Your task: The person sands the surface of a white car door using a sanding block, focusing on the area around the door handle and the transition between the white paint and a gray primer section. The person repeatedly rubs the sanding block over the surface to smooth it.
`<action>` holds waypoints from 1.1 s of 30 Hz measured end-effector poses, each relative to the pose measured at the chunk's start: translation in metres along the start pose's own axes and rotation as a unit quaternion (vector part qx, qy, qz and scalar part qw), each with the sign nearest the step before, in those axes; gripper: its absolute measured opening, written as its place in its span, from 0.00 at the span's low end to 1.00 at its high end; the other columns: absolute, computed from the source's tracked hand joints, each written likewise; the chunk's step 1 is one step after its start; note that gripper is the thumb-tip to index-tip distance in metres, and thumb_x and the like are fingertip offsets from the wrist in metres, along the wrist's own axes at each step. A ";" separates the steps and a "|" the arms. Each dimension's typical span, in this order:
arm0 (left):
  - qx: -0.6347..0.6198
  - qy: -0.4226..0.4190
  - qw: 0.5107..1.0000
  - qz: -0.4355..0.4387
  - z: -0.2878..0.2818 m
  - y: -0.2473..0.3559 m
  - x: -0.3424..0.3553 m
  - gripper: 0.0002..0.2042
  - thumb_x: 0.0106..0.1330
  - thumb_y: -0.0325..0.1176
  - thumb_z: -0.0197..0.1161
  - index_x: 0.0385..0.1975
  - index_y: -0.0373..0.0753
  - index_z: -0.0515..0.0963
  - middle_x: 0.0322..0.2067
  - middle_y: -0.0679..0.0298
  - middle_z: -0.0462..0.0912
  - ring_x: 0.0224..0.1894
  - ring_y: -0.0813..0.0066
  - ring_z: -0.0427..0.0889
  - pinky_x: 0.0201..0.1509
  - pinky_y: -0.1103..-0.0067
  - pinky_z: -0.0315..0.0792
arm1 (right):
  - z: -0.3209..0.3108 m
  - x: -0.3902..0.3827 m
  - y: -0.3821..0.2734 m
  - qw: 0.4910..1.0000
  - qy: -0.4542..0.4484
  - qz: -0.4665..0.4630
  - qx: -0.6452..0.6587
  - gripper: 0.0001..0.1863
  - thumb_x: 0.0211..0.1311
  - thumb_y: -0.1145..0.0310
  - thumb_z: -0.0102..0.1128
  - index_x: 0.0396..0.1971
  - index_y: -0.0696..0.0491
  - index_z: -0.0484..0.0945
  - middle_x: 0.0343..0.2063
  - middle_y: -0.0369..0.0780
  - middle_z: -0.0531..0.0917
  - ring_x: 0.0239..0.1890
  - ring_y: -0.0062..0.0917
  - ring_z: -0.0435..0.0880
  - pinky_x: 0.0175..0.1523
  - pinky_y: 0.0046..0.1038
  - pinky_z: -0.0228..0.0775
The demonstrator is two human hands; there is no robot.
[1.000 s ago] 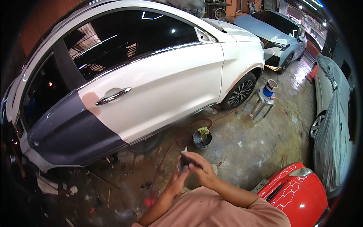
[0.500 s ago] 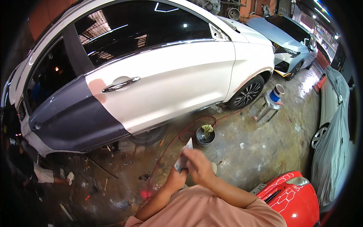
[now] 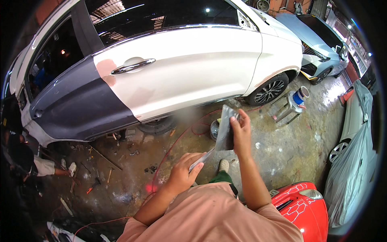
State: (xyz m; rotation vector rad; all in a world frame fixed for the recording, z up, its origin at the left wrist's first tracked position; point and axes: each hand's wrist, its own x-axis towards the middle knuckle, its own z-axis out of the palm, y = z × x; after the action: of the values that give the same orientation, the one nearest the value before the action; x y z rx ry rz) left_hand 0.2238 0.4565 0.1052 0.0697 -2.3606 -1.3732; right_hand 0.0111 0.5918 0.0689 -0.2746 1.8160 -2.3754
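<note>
My right hand is raised ahead of me, its thumb and fingers pinching a stiff grey sheet that looks like sandpaper. Lower and to the left, my left hand grips a narrow light-grey strip of the same material. The strip's upper end meets the sheet's lower corner; whether they are one piece I cannot tell. Beyond my hands stands a white car with a dark grey rear door and a pinkish patch by its chrome handle.
A black bucket stands partly hidden behind the sheet. A red hose snakes over the stained floor. At right are a stool bearing a can, a red bumper and a covered car. Another person crouches far left.
My hands have moved apart, the right one up and to the right, the left one slightly down and left. The grey sheet, earlier small between both hands, now shows larger.
</note>
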 end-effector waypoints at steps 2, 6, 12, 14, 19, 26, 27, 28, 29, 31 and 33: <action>0.019 0.056 0.998 0.024 0.000 -0.003 0.005 0.14 0.73 0.30 0.59 0.53 0.32 0.79 0.48 0.52 0.85 0.48 0.52 0.83 0.55 0.68 0.74 | 0.008 -0.024 0.010 0.994 -0.049 0.026 -0.092 0.30 0.68 0.69 0.65 0.66 0.60 0.66 0.51 0.42 0.77 0.50 0.23 0.75 0.57 0.26 0.69; -0.127 0.145 0.977 -0.087 0.007 -0.032 0.000 0.12 0.74 0.30 0.60 0.51 0.31 0.80 0.45 0.56 0.85 0.43 0.65 0.84 0.52 0.74 0.75 | 0.006 -0.087 0.019 0.973 -0.192 0.070 -0.111 0.33 0.67 0.69 0.65 0.68 0.61 0.64 0.56 0.44 0.77 0.58 0.27 0.75 0.65 0.29 0.65; -0.468 0.194 0.838 -0.200 0.029 -0.017 0.005 0.11 0.75 0.30 0.61 0.50 0.30 0.81 0.47 0.62 0.85 0.48 0.77 0.82 0.55 0.77 0.74 | 0.003 -0.082 -0.008 0.940 -0.129 0.286 0.132 0.29 0.61 0.66 0.71 0.61 0.56 0.72 0.47 0.39 0.83 0.46 0.24 0.83 0.55 0.30 0.76; -0.559 0.187 0.779 -0.215 0.029 -0.006 0.004 0.12 0.75 0.31 0.60 0.51 0.31 0.81 0.46 0.64 0.86 0.51 0.79 0.80 0.59 0.76 0.74 | -0.003 -0.076 -0.021 0.938 -0.117 0.294 0.139 0.26 0.63 0.63 0.71 0.57 0.56 0.75 0.47 0.38 0.84 0.48 0.23 0.82 0.56 0.29 0.74; -0.331 -0.101 0.901 -0.263 0.011 -0.031 -0.005 0.12 0.75 0.35 0.62 0.44 0.30 0.83 0.36 0.71 0.83 0.39 0.84 0.78 0.45 0.80 0.73 | -0.020 -0.060 -0.045 0.960 -0.183 0.201 0.072 0.17 0.66 0.63 0.69 0.50 0.55 0.79 0.42 0.33 0.85 0.44 0.19 0.81 0.51 0.26 0.74; -0.171 -0.124 0.952 -0.223 -0.029 -0.049 0.000 0.14 0.72 0.39 0.67 0.32 0.33 0.84 0.24 0.76 0.74 0.29 0.89 0.67 0.30 0.81 0.63 | -0.016 -0.067 -0.057 0.912 -0.313 0.225 -0.141 0.12 0.67 0.64 0.68 0.43 0.55 0.81 0.36 0.30 0.83 0.39 0.15 0.77 0.47 0.24 0.71; -0.179 -0.107 0.954 -0.214 -0.038 -0.047 0.002 0.13 0.72 0.39 0.67 0.32 0.33 0.84 0.24 0.75 0.74 0.29 0.89 0.67 0.30 0.82 0.63 | -0.015 -0.069 -0.055 0.908 -0.323 0.223 -0.149 0.11 0.67 0.64 0.68 0.43 0.55 0.81 0.36 0.30 0.83 0.39 0.15 0.77 0.47 0.24 0.71; -0.184 -0.072 0.952 -0.235 -0.051 -0.040 0.004 0.13 0.72 0.36 0.66 0.27 0.34 0.82 0.23 0.73 0.79 0.28 0.87 0.73 0.32 0.83 0.68 | -0.014 -0.070 -0.053 0.904 -0.333 0.219 -0.157 0.11 0.67 0.64 0.68 0.43 0.55 0.81 0.36 0.30 0.83 0.38 0.14 0.77 0.47 0.23 0.71; -0.223 0.007 0.948 -0.226 -0.057 -0.041 0.002 0.13 0.72 0.36 0.65 0.26 0.35 0.82 0.23 0.72 0.80 0.27 0.86 0.74 0.31 0.83 0.68 | -0.013 -0.071 -0.050 0.899 -0.343 0.215 -0.166 0.11 0.68 0.64 0.68 0.43 0.55 0.81 0.35 0.30 0.83 0.38 0.14 0.77 0.46 0.23 0.71; -0.295 0.158 0.921 -0.198 -0.066 -0.049 -0.002 0.14 0.73 0.36 0.64 0.25 0.37 0.80 0.22 0.71 0.81 0.25 0.84 0.75 0.28 0.83 0.67 | -0.009 -0.073 -0.042 0.900 -0.341 0.232 -0.138 0.13 0.67 0.65 0.68 0.44 0.56 0.81 0.36 0.31 0.84 0.38 0.15 0.79 0.46 0.24 0.73; -0.254 0.141 0.927 -0.236 -0.091 -0.059 -0.018 0.12 0.77 0.36 0.58 0.32 0.36 0.81 0.26 0.67 0.82 0.28 0.83 0.77 0.34 0.82 0.71 | -0.004 -0.076 -0.026 0.919 -0.300 0.245 -0.067 0.15 0.66 0.64 0.69 0.46 0.57 0.81 0.37 0.31 0.84 0.39 0.16 0.80 0.47 0.24 0.73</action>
State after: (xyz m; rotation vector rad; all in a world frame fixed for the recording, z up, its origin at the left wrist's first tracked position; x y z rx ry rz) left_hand 0.2648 0.3554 0.0896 0.6719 -1.7483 -2.0033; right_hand 0.0838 0.6188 0.0890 -0.4435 1.5188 -1.5968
